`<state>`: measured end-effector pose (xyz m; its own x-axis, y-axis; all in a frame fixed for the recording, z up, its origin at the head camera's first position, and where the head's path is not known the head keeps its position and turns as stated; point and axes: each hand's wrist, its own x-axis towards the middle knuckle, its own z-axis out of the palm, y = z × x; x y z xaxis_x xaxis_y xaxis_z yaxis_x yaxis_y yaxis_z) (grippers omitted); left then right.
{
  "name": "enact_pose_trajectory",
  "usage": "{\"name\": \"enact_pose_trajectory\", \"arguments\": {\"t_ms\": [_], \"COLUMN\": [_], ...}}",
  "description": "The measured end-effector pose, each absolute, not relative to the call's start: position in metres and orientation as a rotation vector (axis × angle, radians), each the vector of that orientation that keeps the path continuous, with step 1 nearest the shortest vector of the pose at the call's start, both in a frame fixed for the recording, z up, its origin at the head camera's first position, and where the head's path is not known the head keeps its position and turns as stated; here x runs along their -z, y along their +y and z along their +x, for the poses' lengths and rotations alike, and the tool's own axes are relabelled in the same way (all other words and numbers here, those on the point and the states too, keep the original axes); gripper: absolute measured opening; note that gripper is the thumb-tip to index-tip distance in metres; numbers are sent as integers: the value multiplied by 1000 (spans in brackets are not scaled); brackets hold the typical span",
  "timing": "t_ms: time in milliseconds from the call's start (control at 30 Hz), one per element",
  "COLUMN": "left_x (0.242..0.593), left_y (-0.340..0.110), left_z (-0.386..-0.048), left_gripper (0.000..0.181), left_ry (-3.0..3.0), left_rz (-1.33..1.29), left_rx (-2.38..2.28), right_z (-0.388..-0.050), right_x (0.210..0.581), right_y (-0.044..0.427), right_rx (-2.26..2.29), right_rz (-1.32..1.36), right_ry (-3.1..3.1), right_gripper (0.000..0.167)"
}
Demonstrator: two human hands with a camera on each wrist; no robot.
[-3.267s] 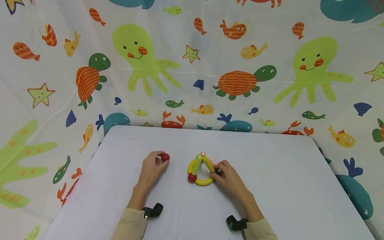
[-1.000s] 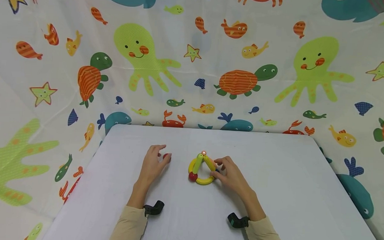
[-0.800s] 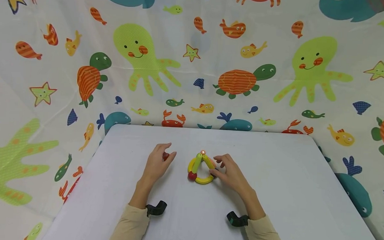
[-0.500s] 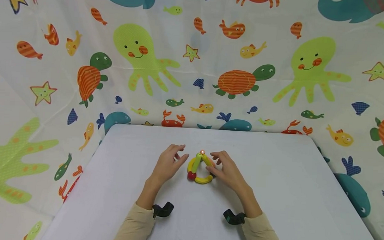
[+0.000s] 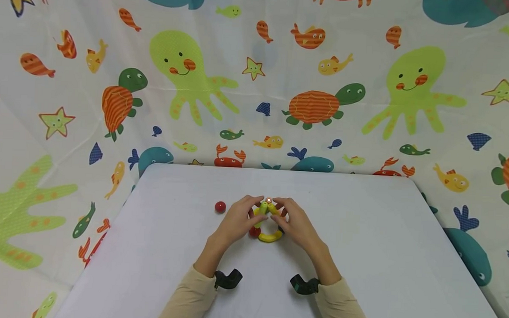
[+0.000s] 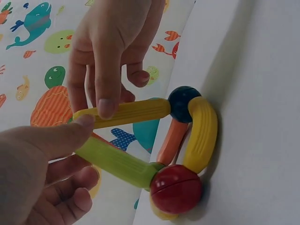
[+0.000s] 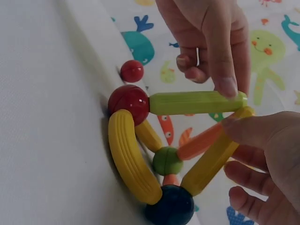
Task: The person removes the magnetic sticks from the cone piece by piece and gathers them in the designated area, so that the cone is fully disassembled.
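Note:
A small frame of magnetic rods and balls stands on the table. Its base has a red ball, a dark blue ball and a green ball, with curved yellow rods between them. From these a light green rod, a straight yellow rod and an orange rod lean together at the top. My left hand pinches the upper end of the light green rod. My right hand pinches the straight yellow rod near its top. Fingers partly hide the meeting ends.
A loose red ball lies on the white table, left of the frame. Behind the table's back edge hangs a cloth printed with sea animals. Each wrist wears a black camera.
My left hand has let go of the loose red ball and moved right to the light green rod. My right hand has shifted from beside the blue ball up to the straight yellow rod's top.

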<state>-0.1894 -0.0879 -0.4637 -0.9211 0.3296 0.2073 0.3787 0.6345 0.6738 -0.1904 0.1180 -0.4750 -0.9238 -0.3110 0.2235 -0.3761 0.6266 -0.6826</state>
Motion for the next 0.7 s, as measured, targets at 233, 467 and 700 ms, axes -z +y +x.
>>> {"name": "enact_pose_trajectory", "arguments": {"t_ms": [233,467,700], "left_x": [469,469,469], "left_y": [-84,-83,-83], "left_z": [-192,-192,-194], "left_gripper": [52,49,43], "left_ry": [-2757,-2748,-2774], "left_rz": [-626,-611,-623], "left_rx": [1161,1168,1181], "right_z": [-190,-189,-187], "right_x": [477,478,476], "right_y": [116,115,118], "right_rx": [-1158,-1140,-1141], "right_rz": [565,604,624], "right_ry": [-2751,-2698,-2700], "right_gripper": [46,45,43]}}
